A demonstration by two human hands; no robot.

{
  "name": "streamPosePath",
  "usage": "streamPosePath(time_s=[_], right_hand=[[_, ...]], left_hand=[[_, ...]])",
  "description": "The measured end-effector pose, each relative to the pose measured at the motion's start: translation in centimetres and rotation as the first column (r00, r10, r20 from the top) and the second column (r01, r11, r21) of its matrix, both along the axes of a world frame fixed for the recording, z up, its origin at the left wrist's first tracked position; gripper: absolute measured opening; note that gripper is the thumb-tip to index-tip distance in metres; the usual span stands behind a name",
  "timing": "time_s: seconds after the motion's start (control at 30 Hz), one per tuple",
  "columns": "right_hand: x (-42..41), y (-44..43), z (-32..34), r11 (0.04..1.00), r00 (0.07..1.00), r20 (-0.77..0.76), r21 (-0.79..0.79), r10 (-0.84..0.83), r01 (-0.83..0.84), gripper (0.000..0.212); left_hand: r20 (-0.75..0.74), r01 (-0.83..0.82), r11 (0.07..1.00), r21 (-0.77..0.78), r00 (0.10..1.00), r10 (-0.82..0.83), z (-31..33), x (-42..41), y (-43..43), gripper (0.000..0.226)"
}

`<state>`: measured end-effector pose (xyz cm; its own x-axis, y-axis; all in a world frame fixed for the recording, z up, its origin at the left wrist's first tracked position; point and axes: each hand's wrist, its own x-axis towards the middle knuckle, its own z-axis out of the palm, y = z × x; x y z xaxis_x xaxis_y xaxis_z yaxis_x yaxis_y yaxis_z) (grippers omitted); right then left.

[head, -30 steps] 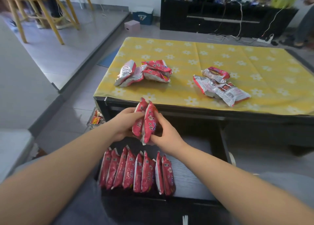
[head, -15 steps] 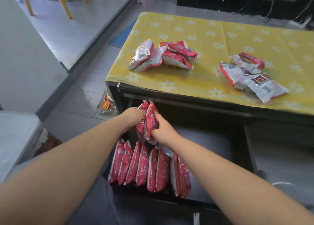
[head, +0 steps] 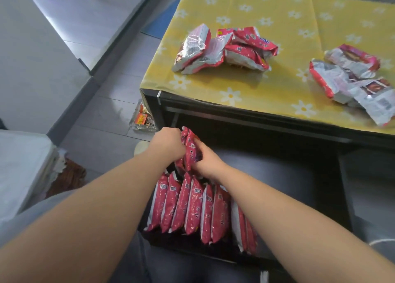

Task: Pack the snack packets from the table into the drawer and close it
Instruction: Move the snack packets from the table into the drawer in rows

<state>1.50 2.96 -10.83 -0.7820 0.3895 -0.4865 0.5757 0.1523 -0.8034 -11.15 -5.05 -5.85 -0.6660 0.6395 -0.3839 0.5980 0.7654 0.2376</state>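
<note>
Left hand [head: 168, 142] and right hand [head: 206, 158], fingers curled, gripped two red snack packets [head: 191, 149] upright between them over the open drawer [head: 277, 175]. A row of packets [head: 192, 207] stood on edge at the drawer's front left. A left pile [head: 224, 49] and a right pile [head: 352, 79] lay on the yellow-clothed worktop [head: 277, 11].

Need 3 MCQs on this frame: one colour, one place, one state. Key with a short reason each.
1. Colour of the cloth?
A. yellow
B. blue
C. green

2. Where does the row of packets stand on edge?
A. on the cloth
B. in the drawer
C. on the floor

3. What grips the raised packets?
A. one hand
B. neither hand
C. both hands

1 A: yellow with white flowers.
2 B: they line the open drawer's near end.
3 C: the left hand and right hand both curl round them.
</note>
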Motion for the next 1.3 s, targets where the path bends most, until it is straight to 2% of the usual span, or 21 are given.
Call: streamPosePath(time_s=[0.17, 0.4, 0.47, 0.6, 0.7, 0.8, 0.93, 1.07, 1.3], right_hand=[[-1.3, -1.1, 0.5, 0.994, 0.998, -0.045, -0.103, 0.032, -0.036, 0.100], [-1.4, -2.3, -0.1, 0.971, 0.948, 0.217, 0.006, 0.233, -0.239, 0.116], [-1.4, -2.1, 0.2, 0.962, 0.939, 0.224, 0.018, 0.262, -0.273, 0.113], [-1.2, -1.4, 1.2, 0.975, 0.967, 0.170, 0.079, 0.192, -0.208, 0.092], [-0.5, -0.6, 1.9, 0.968, 0.971, 0.164, 0.153, 0.173, -0.198, 0.085], [1.3, 0.3, 3.2, 0.954, 0.975, 0.160, 0.234, 0.155, -0.190, 0.085], [3.9, 1.3, 4.6, 0.926, 0.986, 0.114, 0.343, 0.125, -0.157, 0.084], [7.1, 2.4, 6.5, 0.868, 0.991, 0.093, 0.478, 0.101, -0.133, 0.079], [14.8, 9.0, 11.4, 0.693, 0.989, 0.145, 0.711, 0.021, -0.119, 0.072]], left_hand=[[-0.078, -0.001, 0.998, -0.068, 0.997, -0.004, 1.0, -0.4, -0.7, 0.010], [-0.036, 0.010, 0.984, -0.175, 0.999, -0.017, 1.5, 0.1, -1.3, 0.016], [-0.026, 0.007, 0.985, -0.174, 1.000, -0.012, 1.5, 0.1, -1.4, 0.016], [-0.016, -0.019, 0.990, -0.137, 1.000, 0.017, 2.1, 0.4, -1.7, 0.022], [-0.011, -0.046, 0.994, -0.096, 0.999, 0.045, 2.7, 1.0, -1.7, 0.033], [-0.041, -0.042, 0.999, -0.011, 0.998, 0.041, 3.4, 2.3, -1.6, 0.050], [-0.011, -0.003, 0.995, 0.104, 1.000, 0.004, 3.2, 4.1, -1.2, 0.064], [-0.035, 0.076, 0.973, 0.217, 0.997, -0.070, 3.0, 6.2, -0.4, 0.066], [-0.036, 0.156, 0.913, 0.378, 0.987, -0.153, 3.1, 10.0, 3.6, 0.064]])
